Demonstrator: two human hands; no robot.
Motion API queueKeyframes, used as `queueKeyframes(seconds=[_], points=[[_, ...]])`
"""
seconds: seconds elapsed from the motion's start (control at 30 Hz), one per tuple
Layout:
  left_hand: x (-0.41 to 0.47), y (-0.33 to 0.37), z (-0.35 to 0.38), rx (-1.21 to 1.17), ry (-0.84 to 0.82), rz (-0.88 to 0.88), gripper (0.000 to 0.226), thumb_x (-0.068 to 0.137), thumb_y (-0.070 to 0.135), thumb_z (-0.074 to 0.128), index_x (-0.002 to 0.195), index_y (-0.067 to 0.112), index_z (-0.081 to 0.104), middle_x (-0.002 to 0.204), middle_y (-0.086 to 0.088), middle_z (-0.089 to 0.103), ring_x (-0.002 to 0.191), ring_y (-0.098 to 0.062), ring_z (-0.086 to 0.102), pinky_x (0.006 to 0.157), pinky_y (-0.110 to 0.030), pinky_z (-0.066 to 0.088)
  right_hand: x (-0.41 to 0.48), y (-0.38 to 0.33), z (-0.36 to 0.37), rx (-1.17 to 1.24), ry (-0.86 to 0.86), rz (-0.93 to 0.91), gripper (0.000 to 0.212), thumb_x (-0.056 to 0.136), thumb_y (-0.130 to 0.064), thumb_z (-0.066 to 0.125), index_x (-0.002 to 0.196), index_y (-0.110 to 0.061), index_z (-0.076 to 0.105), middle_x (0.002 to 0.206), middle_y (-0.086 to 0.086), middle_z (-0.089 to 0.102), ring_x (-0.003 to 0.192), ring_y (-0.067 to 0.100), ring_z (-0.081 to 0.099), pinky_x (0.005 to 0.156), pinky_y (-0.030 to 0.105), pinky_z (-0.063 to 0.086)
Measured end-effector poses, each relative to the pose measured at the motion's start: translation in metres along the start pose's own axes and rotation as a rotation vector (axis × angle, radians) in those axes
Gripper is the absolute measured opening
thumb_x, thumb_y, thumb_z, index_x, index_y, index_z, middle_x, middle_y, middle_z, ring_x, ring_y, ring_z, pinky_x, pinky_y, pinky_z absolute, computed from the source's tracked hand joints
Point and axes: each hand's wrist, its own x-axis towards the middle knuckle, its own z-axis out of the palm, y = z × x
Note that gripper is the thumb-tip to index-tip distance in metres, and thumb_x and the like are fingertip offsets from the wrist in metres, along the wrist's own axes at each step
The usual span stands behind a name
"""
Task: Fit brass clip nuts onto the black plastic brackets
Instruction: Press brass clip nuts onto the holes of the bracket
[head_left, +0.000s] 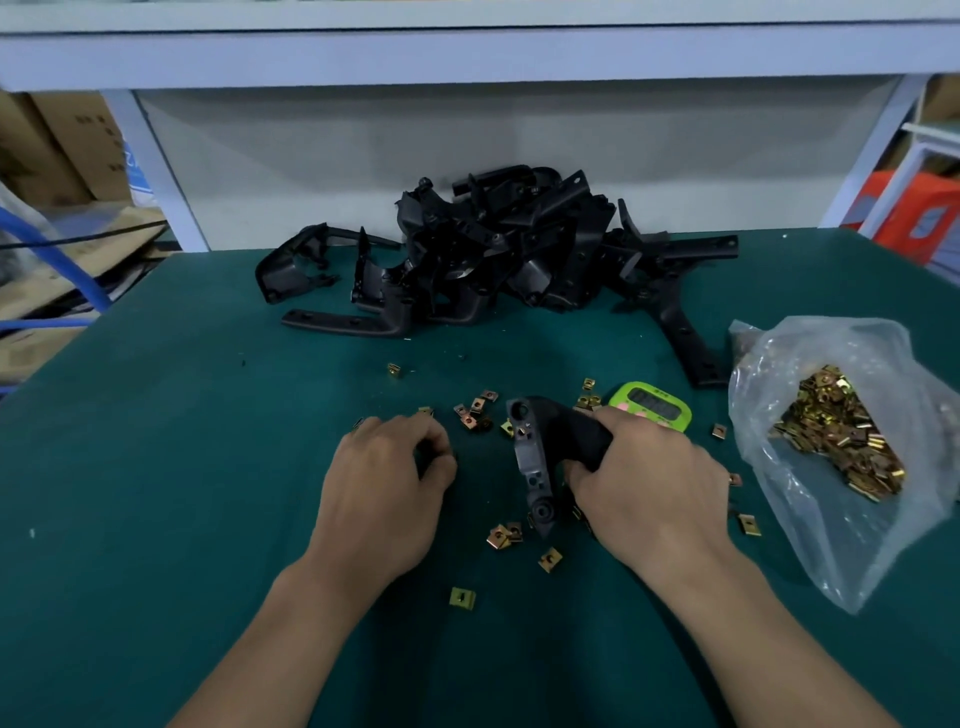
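Observation:
My right hand (654, 483) grips a black plastic bracket (537, 457) and holds it upright over the green mat, its long arm pointing down toward me. My left hand (387, 478) lies just left of it with the fingers curled toward the thumb; whether they pinch a clip nut is hidden. Several loose brass clip nuts (475, 413) are scattered on the mat around both hands, with one single nut (462, 597) nearer to me. A pile of black brackets (498, 244) sits at the back of the table.
A clear plastic bag (841, 431) full of brass clip nuts lies at the right. A green timer (652, 405) sits behind my right hand. The green mat (156, 441) covers the table; cardboard boxes (67, 150) and a blue hose stand beyond the left edge.

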Motion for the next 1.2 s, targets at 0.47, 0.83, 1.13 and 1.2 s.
queueKeyframes(seconds=[0.47, 0.83, 1.13, 1.2], points=[[-0.013, 0.017, 0.001, -0.211, -0.074, -0.060, 0.043, 0.095, 0.027, 0.059, 0.064, 0.013, 0.034, 0.060, -0.011, 0.037, 0.054, -0.011, 0.024, 0.048, -0.025, 0.028, -0.005, 0.002, 0.005, 0.054, 0.067, -0.059, 0.024, 0.081, -0.050, 0.069, 0.099, -0.035, 0.063, 0.061, -0.014, 0.046, 0.061, 0.020, 0.047, 0.057, 0.030, 0.031], [-0.009, 0.020, -0.006, -0.415, -0.079, -0.165, 0.030, 0.079, 0.020, 0.083, 0.076, 0.049, 0.076, 0.075, 0.029, 0.073, 0.078, 0.013, 0.068, 0.067, 0.000, 0.044, -0.001, -0.001, 0.007, 0.037, 0.025, -0.077, 0.025, 0.080, -0.052, 0.067, 0.094, -0.034, 0.059, 0.062, -0.014, 0.045, 0.058, 0.017, 0.040, 0.054, 0.030, 0.029], [-0.001, 0.022, 0.002, -0.572, -0.079, -0.271, 0.039, 0.082, 0.009, 0.081, 0.086, 0.048, 0.075, 0.083, 0.023, 0.076, 0.079, 0.007, 0.070, 0.067, -0.003, 0.047, -0.003, 0.001, 0.004, 0.029, 0.013, -0.095, 0.026, 0.080, -0.054, 0.066, 0.095, -0.034, 0.058, 0.064, -0.013, 0.045, 0.065, 0.022, 0.052, 0.057, 0.032, 0.031], [-0.001, 0.021, 0.004, -0.650, -0.074, -0.276, 0.036, 0.083, 0.009, 0.081, 0.087, 0.045, 0.077, 0.085, 0.019, 0.078, 0.082, 0.006, 0.071, 0.069, -0.004, 0.048, -0.002, 0.002, 0.005, 0.038, 0.015, -0.097, 0.027, 0.079, -0.054, 0.065, 0.092, -0.032, 0.057, 0.063, -0.012, 0.046, 0.062, 0.022, 0.047, 0.056, 0.032, 0.030]])
